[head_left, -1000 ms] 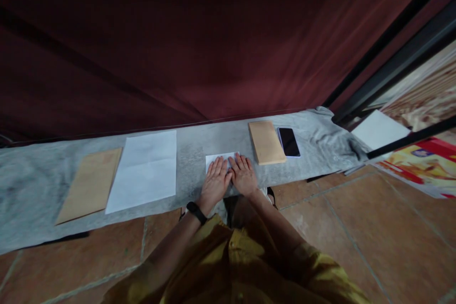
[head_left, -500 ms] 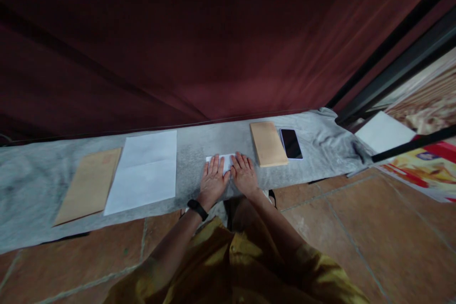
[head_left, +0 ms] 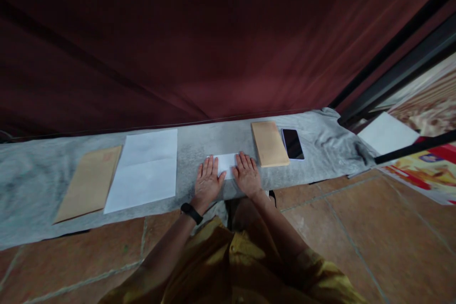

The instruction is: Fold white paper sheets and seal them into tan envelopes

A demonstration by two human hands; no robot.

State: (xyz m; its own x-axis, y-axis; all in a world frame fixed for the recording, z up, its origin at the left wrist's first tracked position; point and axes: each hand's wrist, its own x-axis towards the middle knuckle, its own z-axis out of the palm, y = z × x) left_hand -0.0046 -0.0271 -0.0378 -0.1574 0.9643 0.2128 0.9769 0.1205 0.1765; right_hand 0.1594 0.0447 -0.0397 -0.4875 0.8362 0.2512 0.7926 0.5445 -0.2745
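Note:
A small white piece of paper, seemingly folded, lies flat on the grey cloth in front of me. My left hand rests palm down over its left end, fingers stretched out and pointing away from me. Over the right end lies my right hand, also flat with its fingers extended. Between the two thumbs the middle of the paper shows; its ends are hidden beneath my hands. A black band circles my left wrist.
Left of my hands are a large white sheet with a crease and brown envelopes. To the right lie a stack of brown envelopes and a phone. Grey cloth covers the narrow surface before a dark red curtain.
My hands have slid apart along the paper, the left one moving left and the right one slightly right. More of the paper's middle now shows.

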